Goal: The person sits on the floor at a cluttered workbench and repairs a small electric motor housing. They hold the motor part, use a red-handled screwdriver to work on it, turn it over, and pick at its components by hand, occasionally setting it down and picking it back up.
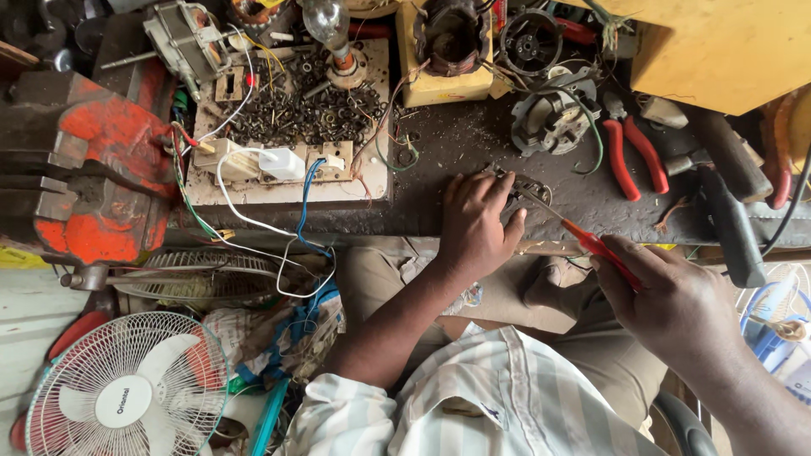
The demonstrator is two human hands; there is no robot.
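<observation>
at front edge of workbench (pixel 473 190): left hand (pixel 477 224) pressed over small dark metal part (pixel 525 192), fingers curled on it; right hand (pixel 676 300) clamped on red-handled screwdriver (pixel 591 243), tip at part. step: fastener work; next needs steady tip, firm hold. red pliers (pixel 629 156) nearby.

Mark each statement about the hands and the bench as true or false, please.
1. The right hand holds a red-handled screwdriver. True.
2. The left hand rests on the vise. False: it presses a small metal part; the vise stands far to the left.
3. Red-handled pliers lie on the bench. True.
4. The white fan stands on the bench. False: the fan is below it.
</observation>
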